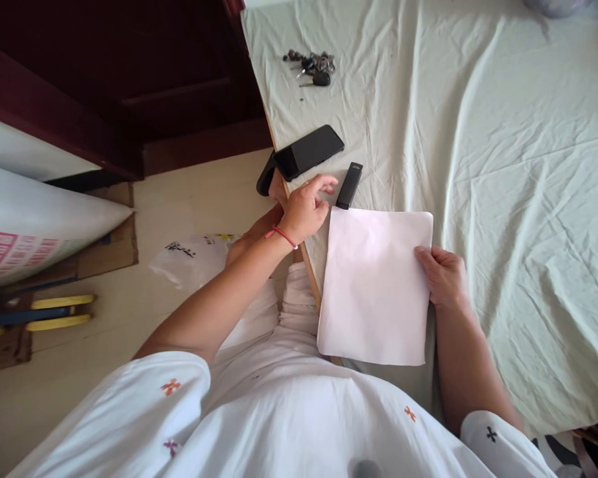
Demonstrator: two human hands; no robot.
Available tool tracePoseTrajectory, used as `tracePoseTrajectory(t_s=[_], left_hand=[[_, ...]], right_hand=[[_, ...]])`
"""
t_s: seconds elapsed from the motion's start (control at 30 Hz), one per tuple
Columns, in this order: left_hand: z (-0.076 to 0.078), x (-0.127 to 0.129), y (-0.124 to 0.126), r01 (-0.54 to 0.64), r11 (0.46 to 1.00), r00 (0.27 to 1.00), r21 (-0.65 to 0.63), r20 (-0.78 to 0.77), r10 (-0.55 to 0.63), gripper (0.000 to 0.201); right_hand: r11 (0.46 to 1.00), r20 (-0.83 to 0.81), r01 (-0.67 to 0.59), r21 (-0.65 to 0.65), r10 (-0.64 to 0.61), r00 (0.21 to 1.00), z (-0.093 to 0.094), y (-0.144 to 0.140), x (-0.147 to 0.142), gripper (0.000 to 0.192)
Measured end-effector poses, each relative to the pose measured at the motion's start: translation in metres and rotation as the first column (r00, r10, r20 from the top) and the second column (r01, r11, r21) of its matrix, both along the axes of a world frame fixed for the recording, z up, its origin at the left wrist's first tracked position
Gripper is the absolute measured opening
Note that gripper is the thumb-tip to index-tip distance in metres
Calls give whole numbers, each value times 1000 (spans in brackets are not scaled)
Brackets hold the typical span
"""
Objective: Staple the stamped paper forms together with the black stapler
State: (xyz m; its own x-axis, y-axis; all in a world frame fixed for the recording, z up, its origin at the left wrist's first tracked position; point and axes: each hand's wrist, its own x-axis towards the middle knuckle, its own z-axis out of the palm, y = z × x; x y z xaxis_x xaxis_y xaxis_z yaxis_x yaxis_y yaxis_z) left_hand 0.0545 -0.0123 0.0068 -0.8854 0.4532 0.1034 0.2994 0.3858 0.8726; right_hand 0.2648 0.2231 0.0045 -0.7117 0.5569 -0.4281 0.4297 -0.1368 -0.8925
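Here, right fingers (425,255) pressed flat on the right edge of a sheet of white paper (376,285), pinning rather than gripping; right hand (443,275) resting on the pale green cloth (503,166) just beside that edge; nothing enclosed in the fist. Across the sheet, left fingers (323,182) loosely spread and slightly curled, holding nothing, tips hovering near a small black stick-shaped device (349,185); contact too close to call; left hand (306,209) poised at the table edge, a red cord at the wrist.

Paper lying flat at the near edge of the cloth-covered surface, lower corner overhanging toward the white garment; top-left corner just touching the black device. Judged light, thin and limp; likely to slide on the cloth and to crease under a hard pinch; best taken at an edge or at the overhanging corner, thumb beneath, fingers above.

Further out, 1 black phone (307,151) resting at the table edge beyond the left hand; 1 bunch of keys (313,65) well apart toward the far side; a white sack with red print (30,232) on the floor at left.
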Motion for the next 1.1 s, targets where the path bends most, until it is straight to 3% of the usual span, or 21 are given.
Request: tracePoseTrajectory(t_s=[0.07,0.17,0.33,0.47,0.6,0.73,0.97,1.1], left_hand=[[12,-1,-3,139,990,989,8,-48,-138,52],[22,-7,-4,245,969,969,5,-41,-245,37],[8,-17,-5,251,968,962,-3,-108,-250,23],[-9,-19,-6,242,964,918,-106,-297,-263,25],[-11,-19,-6,233,949,869,-211,-393,-301,25],[-10,-16,-5,227,936,861,-270,-393,-322,26],[-13,-7,-1,119,925,900,-361,-354,-254,26],[-8,-2,0,108,955,927,-276,-319,-197,28]], right_hand=[[1000,5,-12,10,12,1000,-1,1,1,32],[1000,1,-9,-1,9,1000,-3,2,1,31],[1000,-20,13,-15,-13,1000,-8,5,3,33],[999,-2,30,-37,-30,1000,-5,5,4,32],[999,8,35,-38,-35,999,-2,6,4,27],[998,27,42,-44,-41,999,-3,6,4,25],[999,-9,31,-36,-31,999,-5,6,3,28],[997,-78,-38,-63,33,996,-5,8,9,31]])
